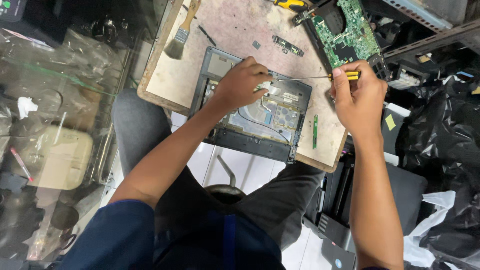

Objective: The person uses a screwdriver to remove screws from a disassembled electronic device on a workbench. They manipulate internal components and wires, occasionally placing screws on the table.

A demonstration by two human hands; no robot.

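I see my right hand (356, 92) closed around the yellow-and-black handle of a thin-shafted screwdriver (320, 77), held level so the metal shaft runs leftward and its tip reaches the upper edge of the opened dark grey laptop base (250, 107). My left hand (240, 82) rests on that same laptop base, fingers curled down and pressing near where the tip lands; I cannot tell whether they pinch anything beneath them.

The laptop base lies tilted on a worn square wooden board (225, 30) balanced across my knees, its inner metal shielding and thin black cables exposed. Just right of the laptop base lies a narrow green circuit strip (315, 131). Above it, near its upper right corner, sits a small dark rectangular bracket (287, 45), and farther up and right a green motherboard (345, 32) hangs partly off the board's edge. Up and left of the laptop base lies a wooden-handled paintbrush (181, 32) with grey bristles. At the board's top edge, above the laptop base, a second yellow-handled tool (290, 4) is partly cut off. Well left of the laptop base is a glass surface with clear plastic bags (60, 60).
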